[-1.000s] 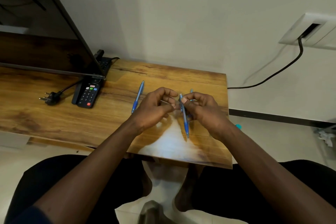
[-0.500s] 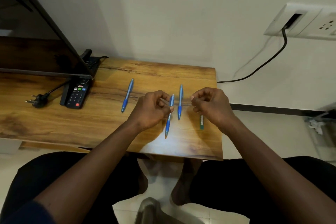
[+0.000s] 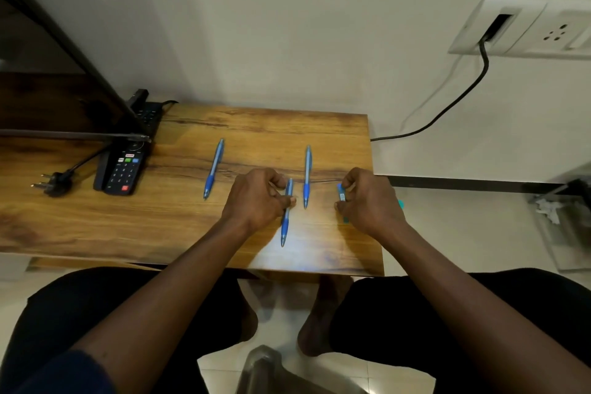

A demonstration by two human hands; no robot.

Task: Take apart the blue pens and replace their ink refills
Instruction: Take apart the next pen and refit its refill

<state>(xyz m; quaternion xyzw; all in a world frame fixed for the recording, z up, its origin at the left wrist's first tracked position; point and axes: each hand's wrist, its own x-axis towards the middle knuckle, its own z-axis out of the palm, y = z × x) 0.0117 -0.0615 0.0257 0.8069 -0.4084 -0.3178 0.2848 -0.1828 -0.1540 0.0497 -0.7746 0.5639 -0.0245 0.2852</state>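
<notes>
Three blue pens lie on the wooden table. One pen rests apart at the left. A second pen lies between my hands. My left hand pinches the upper part of the third pen, whose tip points toward me. My right hand grips a small blue pen piece, and a thin refill stretches across from it toward the left hand. A teal bit shows under the right hand.
A black remote and a loose plug lie at the table's left, beside a dark screen frame. A black cable runs from the wall socket. The table's right edge is close to my right hand.
My hands have drawn apart. The pen that was held up between them now rests low under the left hand, and the right hand has pulled away to the right with a small blue piece.
</notes>
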